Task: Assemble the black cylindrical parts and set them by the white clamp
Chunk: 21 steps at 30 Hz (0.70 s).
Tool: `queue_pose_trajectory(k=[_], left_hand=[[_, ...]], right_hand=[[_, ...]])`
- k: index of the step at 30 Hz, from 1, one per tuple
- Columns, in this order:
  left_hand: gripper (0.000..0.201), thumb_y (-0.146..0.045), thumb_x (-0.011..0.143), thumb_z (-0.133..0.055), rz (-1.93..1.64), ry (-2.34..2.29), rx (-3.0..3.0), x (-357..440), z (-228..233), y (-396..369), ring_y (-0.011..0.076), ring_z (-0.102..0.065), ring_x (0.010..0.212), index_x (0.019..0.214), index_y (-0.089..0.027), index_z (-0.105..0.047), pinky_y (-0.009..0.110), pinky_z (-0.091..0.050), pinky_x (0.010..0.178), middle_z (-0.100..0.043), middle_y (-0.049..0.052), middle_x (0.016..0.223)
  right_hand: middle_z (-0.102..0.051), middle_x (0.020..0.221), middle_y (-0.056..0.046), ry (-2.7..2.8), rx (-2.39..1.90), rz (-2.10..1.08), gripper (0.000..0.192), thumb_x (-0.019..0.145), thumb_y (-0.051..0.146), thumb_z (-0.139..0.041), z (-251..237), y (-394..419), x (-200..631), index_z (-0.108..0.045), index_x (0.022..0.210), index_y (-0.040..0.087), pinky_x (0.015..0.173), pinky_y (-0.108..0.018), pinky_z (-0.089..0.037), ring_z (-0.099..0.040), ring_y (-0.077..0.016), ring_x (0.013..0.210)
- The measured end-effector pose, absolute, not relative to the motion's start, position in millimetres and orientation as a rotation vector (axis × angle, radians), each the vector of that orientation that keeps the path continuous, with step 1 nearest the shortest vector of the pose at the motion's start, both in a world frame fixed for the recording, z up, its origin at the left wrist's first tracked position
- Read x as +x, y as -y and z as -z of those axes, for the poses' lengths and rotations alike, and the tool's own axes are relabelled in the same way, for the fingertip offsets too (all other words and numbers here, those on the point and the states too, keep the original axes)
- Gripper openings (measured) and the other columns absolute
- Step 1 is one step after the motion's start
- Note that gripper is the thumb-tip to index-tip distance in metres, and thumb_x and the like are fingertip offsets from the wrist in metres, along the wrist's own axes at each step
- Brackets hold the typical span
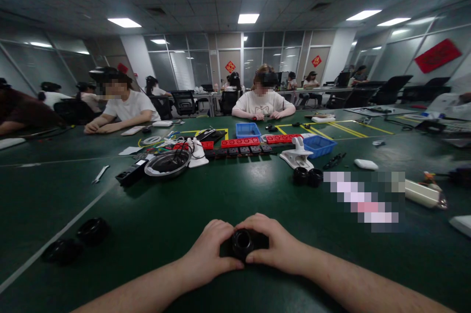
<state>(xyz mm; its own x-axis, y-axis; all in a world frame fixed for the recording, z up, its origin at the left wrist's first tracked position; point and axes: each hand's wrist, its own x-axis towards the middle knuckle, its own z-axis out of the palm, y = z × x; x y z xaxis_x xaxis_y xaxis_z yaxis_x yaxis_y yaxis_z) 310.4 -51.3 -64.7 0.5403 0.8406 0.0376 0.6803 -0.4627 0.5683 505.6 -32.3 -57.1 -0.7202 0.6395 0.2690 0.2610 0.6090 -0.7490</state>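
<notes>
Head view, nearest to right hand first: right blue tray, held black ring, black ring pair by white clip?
1. Held black ring: touching the right hand.
2. Black ring pair: ahead, slightly right.
3. Right blue tray: beyond the pair.

Green tabletop [221, 197] bears a blue basket [247, 135], a second blue basket [324, 150] rightward, red strips [240, 143] (dark-marked, in a row), a white clip stand [297, 156] and, far left, a wrench [100, 174].

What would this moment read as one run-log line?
left hand: holding black ring | right hand: holding same ring | below: green table | nearby: two similar rings left, two more ahead-right
</notes>
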Motion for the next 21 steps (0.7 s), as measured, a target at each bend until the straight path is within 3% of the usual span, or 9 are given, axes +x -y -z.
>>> queue_pose_trajectory(k=[21], left_hand=[[0.038, -0.042, 0.062, -0.064, -0.416, -1.259, 2.272, 310.4, 63.0, 53.3, 0.0187, -0.047, 0.083, 0.091, -0.019, -0.056, 0.028, -0.034, 0.072, -0.055, 0.0, 0.086]], right_hand=[[-0.056, 0.098, -0.004, 2.325, -0.716, -0.956, 0.045, 0.065, 0.031, -0.065, 59.1, 32.8, 505.9, -0.052, 0.107, 0.021, 0.076, -0.031, -0.041, -0.051, -0.0181, 0.089]])
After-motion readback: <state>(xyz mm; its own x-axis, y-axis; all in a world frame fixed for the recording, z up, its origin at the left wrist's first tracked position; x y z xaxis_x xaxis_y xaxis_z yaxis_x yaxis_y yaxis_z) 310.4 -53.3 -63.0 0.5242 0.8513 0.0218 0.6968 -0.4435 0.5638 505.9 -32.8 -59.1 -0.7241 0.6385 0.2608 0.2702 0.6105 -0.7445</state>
